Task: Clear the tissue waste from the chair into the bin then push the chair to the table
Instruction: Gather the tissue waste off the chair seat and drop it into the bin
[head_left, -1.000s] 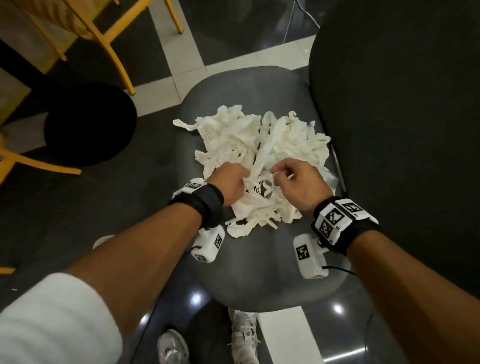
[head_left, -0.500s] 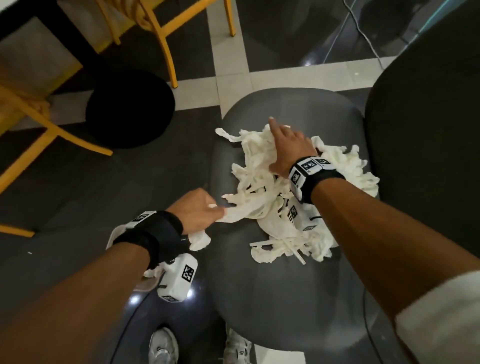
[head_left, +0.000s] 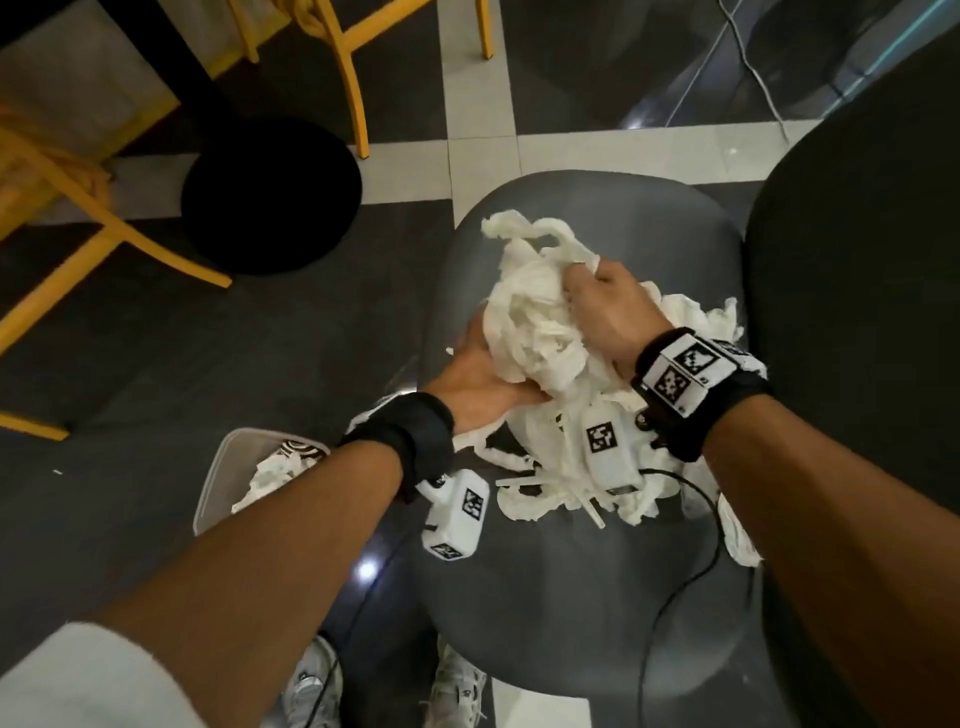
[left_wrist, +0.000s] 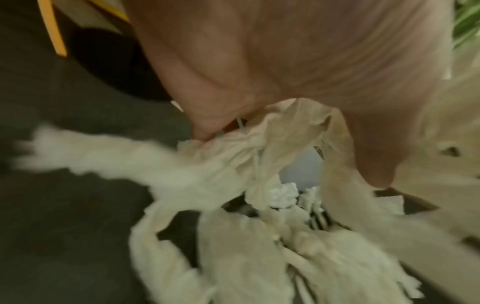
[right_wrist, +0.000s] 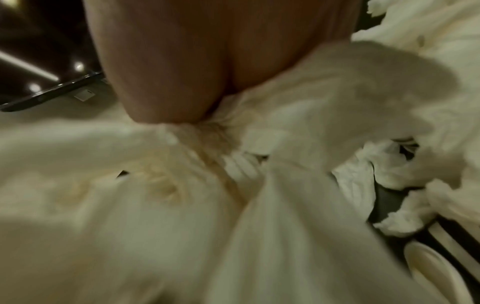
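A pile of torn white tissue lies on the grey chair seat. My left hand cups a big wad of it from the left, its fingers hidden under the paper. My right hand curls over the same wad from the right and grips it. Loose strips trail below the wad. A pale bin with tissue inside stands on the floor left of the chair, under my left forearm. Blurred tissue hangs from my left palm, and more tissue bunches under my right hand.
A large black rounded surface stands close on the right of the seat. Yellow chair legs and a black round base are on the floor at the upper left. A black cable crosses the seat. My shoes are beneath.
My left hand has come back from the left onto the pile. My right hand has drawn in from the far side and now grips the wad. The bin has come into view.
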